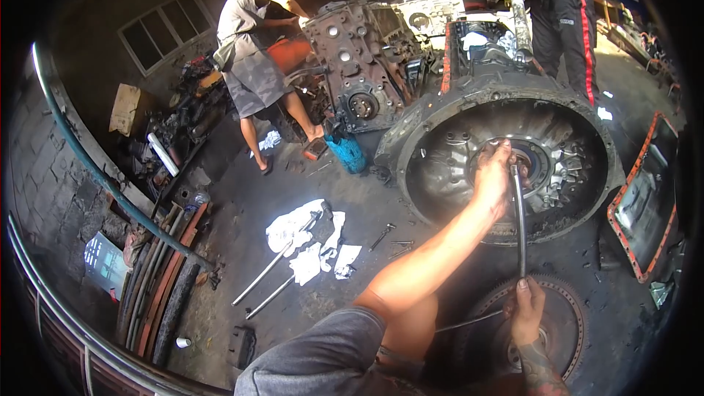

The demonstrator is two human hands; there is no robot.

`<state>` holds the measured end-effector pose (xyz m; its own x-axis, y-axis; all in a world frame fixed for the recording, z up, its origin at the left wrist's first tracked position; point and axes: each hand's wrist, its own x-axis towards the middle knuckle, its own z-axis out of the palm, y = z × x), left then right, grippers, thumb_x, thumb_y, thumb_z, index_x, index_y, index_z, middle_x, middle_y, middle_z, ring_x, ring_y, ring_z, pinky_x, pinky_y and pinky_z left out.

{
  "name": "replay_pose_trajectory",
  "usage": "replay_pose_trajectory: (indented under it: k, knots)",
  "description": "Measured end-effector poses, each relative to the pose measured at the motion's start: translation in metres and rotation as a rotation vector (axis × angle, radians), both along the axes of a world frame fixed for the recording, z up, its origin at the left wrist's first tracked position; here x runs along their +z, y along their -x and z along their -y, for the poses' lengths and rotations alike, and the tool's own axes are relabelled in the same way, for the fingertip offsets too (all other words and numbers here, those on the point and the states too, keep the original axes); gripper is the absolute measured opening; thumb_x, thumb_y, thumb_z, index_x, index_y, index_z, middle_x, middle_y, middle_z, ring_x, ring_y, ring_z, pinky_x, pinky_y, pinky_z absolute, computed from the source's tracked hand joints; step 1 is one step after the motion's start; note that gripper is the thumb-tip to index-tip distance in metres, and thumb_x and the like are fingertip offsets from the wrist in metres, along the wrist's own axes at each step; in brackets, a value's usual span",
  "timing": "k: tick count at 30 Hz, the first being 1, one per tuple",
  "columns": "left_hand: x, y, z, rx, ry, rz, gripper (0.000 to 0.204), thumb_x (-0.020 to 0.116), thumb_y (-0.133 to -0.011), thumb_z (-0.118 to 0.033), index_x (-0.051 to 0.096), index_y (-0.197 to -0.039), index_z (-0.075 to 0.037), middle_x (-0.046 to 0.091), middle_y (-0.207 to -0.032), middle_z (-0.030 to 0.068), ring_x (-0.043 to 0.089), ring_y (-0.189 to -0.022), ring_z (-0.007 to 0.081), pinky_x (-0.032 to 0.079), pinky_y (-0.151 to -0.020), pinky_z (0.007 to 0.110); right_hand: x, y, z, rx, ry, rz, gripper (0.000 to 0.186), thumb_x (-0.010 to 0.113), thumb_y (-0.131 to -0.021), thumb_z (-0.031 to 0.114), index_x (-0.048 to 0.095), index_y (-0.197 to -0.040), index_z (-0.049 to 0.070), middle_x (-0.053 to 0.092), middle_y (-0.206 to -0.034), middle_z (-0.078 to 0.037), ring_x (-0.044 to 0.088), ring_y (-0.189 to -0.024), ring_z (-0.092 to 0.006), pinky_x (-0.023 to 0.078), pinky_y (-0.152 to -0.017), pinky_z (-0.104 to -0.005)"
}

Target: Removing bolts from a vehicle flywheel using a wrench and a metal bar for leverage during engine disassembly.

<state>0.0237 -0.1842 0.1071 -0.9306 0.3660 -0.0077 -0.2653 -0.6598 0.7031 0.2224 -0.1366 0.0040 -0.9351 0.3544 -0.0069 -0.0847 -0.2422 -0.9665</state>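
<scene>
From where I stand, the work is all at the big round housing (449, 202), its open mouth facing the worker. A long metal bar (521, 227) runs across it, top end at the ring (541, 169) in the middle, lower end out past the rim. The left hand (495, 169) is up at that top end, fingers curled and bunched; whether they truly grip the bar or only press it in place, I can't tell from here. The right hand (526, 312) is plainer: wrapped round the bottom of the bar, thumb lying along it. A thin rod (473, 321) reaches toward that same hand — held or just lying behind, I can't say — over a toothed wheel (576, 323) flat on the floor.

My guess at the step: the bar is serving as a lever to turn something at the middle, tighter or looser, though the spot itself is hidden by the fingers. The next move would call for the left hand to steady the top end squarely while the right hand swings the far end smoothly.
</scene>
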Motion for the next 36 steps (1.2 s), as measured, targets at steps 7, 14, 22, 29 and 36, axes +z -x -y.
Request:
replay_pose_trajectory:
  k: [7, 14, 22, 29, 36]
  knots:
    - [0.005, 0.003, -0.014, 0.05, -0.043, -0.058, 0.009, 0.047, -0.095, -0.022, 0.047, -0.096, -0.013, 0.048, -0.074, 0.0009, 0.049, -0.051, 0.0139, 0.039, -0.039, 0.028, 0.002, -0.007, -0.003, 0.039, 0.035, 0.027, 0.034, 0.047, -0.094, 0.033, 0.051, -0.077, 0.003, 0.043, -0.056, 0.0, 0.04, -0.042, -0.0064, 0.031, -0.038, -0.0209]
    - [-0.024, -0.003, -0.044, -0.012, 0.143, -0.104, 0.019, 0.046, -0.095, -0.028, 0.046, -0.093, -0.009, 0.049, -0.071, 0.0021, 0.048, -0.046, 0.0139, 0.039, -0.037, 0.027, -0.003, -0.012, -0.019, 0.012, 0.202, 0.014, 0.037, 0.044, -0.094, 0.033, 0.053, -0.081, -0.001, 0.041, -0.053, -0.002, 0.037, -0.038, -0.0085, 0.029, -0.036, -0.022]
    - [-0.054, 0.033, -0.044, -0.228, -0.005, -0.185, 0.02, 0.045, -0.094, -0.026, 0.048, -0.092, -0.007, 0.049, -0.067, 0.0014, 0.045, -0.049, 0.0114, 0.038, -0.041, 0.027, 0.013, -0.01, -0.035, 0.187, 0.622, 0.121, 0.042, 0.045, -0.094, 0.037, 0.057, -0.09, -0.003, 0.037, -0.049, -0.001, 0.032, -0.037, -0.0091, 0.024, -0.035, -0.0234]
    - [-0.086, 0.015, -0.1, -0.269, 0.221, -0.18, 0.014, 0.047, -0.093, -0.023, 0.044, -0.09, -0.01, 0.05, -0.067, 0.0038, 0.05, -0.047, 0.0171, 0.044, -0.042, 0.032, 0.014, -0.024, -0.077, -0.084, 0.415, 0.241, 0.038, 0.051, -0.092, 0.034, 0.059, -0.088, -0.004, 0.035, -0.047, 0.0, 0.03, -0.034, -0.0083, 0.023, -0.033, -0.023]
    - [-0.114, 0.003, -0.135, -0.39, 0.108, 0.046, 0.025, 0.048, -0.092, -0.039, 0.049, -0.094, -0.014, 0.052, -0.07, 0.0044, 0.049, -0.053, 0.0187, 0.042, -0.047, 0.036, 0.005, -0.031, -0.086, -0.222, 0.426, 0.204, 0.033, 0.053, -0.09, 0.028, 0.058, -0.091, -0.004, 0.039, -0.05, -0.003, 0.033, -0.036, -0.0096, 0.023, -0.032, -0.0244]
